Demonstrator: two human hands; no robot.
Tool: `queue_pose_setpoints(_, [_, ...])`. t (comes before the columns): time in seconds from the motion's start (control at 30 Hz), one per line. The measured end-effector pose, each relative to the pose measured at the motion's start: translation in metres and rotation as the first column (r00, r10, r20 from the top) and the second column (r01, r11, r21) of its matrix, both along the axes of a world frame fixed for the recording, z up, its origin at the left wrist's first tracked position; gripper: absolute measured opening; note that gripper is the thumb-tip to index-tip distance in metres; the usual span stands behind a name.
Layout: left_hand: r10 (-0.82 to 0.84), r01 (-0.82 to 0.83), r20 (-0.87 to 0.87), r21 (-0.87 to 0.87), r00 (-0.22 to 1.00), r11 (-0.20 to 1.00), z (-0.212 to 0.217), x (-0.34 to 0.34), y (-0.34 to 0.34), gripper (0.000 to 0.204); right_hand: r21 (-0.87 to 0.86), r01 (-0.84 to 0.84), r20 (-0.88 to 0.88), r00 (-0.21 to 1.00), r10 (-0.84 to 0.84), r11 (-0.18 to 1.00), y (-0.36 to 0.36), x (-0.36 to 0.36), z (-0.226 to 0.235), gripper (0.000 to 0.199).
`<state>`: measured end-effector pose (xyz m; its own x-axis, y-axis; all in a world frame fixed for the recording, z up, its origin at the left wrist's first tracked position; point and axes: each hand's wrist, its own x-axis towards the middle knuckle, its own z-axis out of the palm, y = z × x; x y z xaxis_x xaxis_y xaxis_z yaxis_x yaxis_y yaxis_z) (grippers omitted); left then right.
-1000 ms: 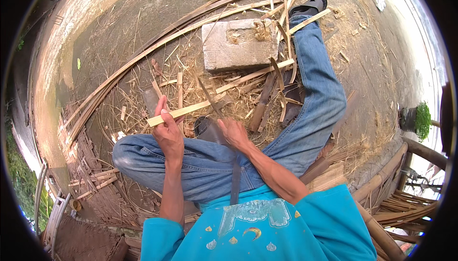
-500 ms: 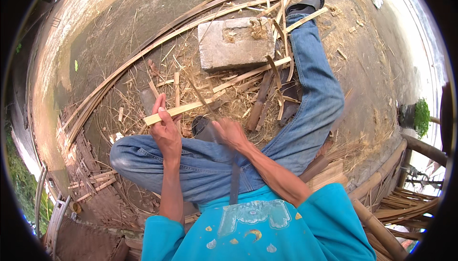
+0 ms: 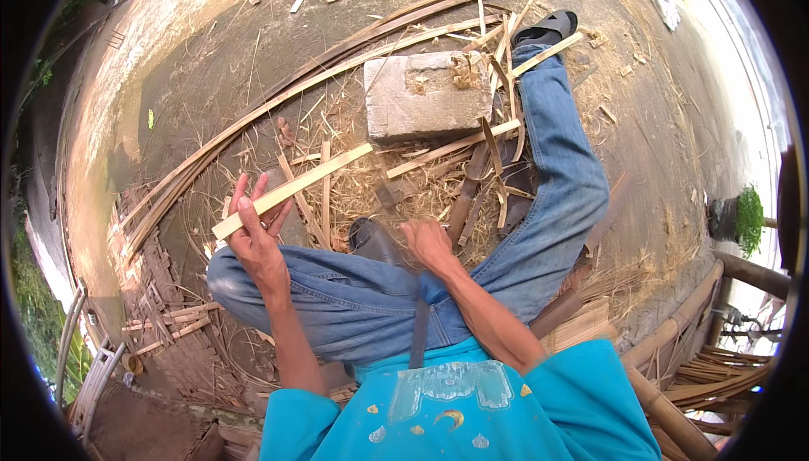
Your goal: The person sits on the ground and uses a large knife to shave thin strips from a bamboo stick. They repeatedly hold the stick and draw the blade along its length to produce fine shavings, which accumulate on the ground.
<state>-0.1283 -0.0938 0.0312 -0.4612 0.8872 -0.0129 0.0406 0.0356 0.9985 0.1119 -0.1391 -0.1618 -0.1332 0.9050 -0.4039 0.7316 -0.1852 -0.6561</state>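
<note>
I sit on the ground in blue jeans. My left hand holds a short pale bamboo strip near its close end, fingers partly stretched along it. The strip slants up and to the right above my left knee. My right hand grips a knife whose dark blade is blurred and points up toward the strip's far end. Bamboo shavings lie under both hands.
A grey stone block lies ahead between my legs. Long curved bamboo slats run across the dirt ground. My right leg stretches to a black sandal. A woven bamboo mat is on the left, bamboo poles on the right.
My left hand has drawn the bamboo strip to the left and its fingers have spread. The right hand with the knife has dropped slightly, away from the strip.
</note>
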Motion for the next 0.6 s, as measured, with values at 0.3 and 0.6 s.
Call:
queue_pose_setpoints(0.3, [-0.051,0.034,0.703,0.038,0.709,0.999,-0.046,0.068,-0.019,0.054,-0.413,0.213,-0.833,0.305,-0.462,0.886,0.053,-0.047,0.099,0.064])
queue_pose_setpoints(0.6, [-0.216,0.702,0.826,-0.271,0.521,0.659,-0.071,0.101,-0.073,0.047,0.056,0.448,-0.512,0.78,-0.359,0.893,0.058,-0.003,0.102,0.046])
